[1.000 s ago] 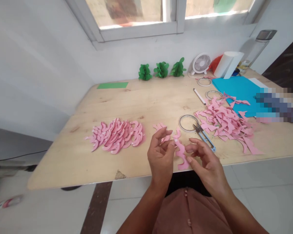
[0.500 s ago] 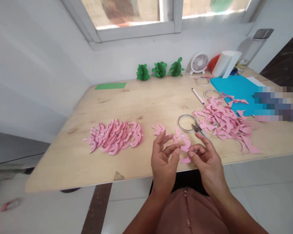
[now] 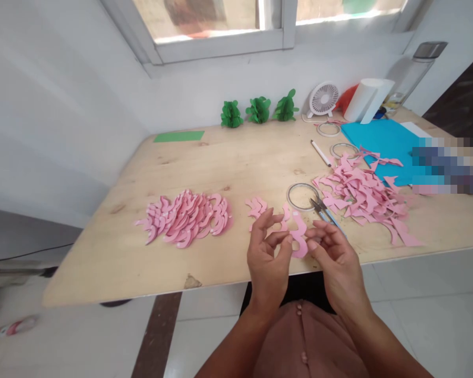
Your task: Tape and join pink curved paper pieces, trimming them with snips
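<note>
A wavy pink paper cutout (image 3: 299,231) with a small white patch at its top end is held up near the table's front edge. My left hand (image 3: 268,262) pinches its left side between thumb and index finger, the other fingers raised. At its lower right edge, the thumb and curled fingers of my right hand (image 3: 337,262) close on the paper. Behind my left hand lie a few more wavy pink cutouts (image 3: 257,206), partly covered by my fingers. Scissors (image 3: 326,211) rest beyond my right hand, against a tape roll (image 3: 302,196).
Many pink cutouts (image 3: 189,218) are heaped at left, and pink scraps (image 3: 364,191) at right. Behind are a green paper strip (image 3: 179,136), three green paper shapes (image 3: 259,109), a fan (image 3: 324,98), a marker (image 3: 320,153), blue sheets (image 3: 394,142) and a white roll (image 3: 366,101).
The cutout has tilted and risen slightly. My left thumb and index finger now pinch its left side. My right fingers have shifted to its edge, and the scissors show more fully.
</note>
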Tool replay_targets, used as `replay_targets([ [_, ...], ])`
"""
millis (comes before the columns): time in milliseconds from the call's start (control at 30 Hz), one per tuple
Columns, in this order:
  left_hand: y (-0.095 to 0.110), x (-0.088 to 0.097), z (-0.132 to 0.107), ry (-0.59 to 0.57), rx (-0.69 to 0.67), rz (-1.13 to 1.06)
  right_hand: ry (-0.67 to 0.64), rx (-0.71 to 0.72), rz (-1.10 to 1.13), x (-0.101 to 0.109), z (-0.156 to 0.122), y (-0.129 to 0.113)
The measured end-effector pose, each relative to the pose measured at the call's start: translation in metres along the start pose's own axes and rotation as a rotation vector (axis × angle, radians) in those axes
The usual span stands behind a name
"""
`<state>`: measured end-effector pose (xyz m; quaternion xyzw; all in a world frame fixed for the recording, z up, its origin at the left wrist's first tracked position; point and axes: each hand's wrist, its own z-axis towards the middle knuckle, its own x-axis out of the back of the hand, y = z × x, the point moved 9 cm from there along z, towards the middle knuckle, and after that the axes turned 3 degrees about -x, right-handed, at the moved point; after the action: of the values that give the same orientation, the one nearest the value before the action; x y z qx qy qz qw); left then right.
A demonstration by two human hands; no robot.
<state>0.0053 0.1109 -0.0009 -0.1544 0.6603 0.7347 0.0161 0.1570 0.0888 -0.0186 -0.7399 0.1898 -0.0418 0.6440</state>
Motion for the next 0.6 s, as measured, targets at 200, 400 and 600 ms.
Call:
replay_targets([
  [200, 0.01, 0.0, 0.001, 0.011, -0.094, 0.115, -0.053, 0.073, -0.108, -0.001, -0.003, -0.008],
  [400, 0.022, -0.004, -0.002, -0.007, -0.21, 0.243, -0.078, 0.055, -0.138, -0.009, -0.004, -0.009],
  [600, 0.026, -0.005, -0.004, -0.007, -0.272, 0.321, -0.065, 0.038, -0.133, -0.008, -0.003, -0.007],
])
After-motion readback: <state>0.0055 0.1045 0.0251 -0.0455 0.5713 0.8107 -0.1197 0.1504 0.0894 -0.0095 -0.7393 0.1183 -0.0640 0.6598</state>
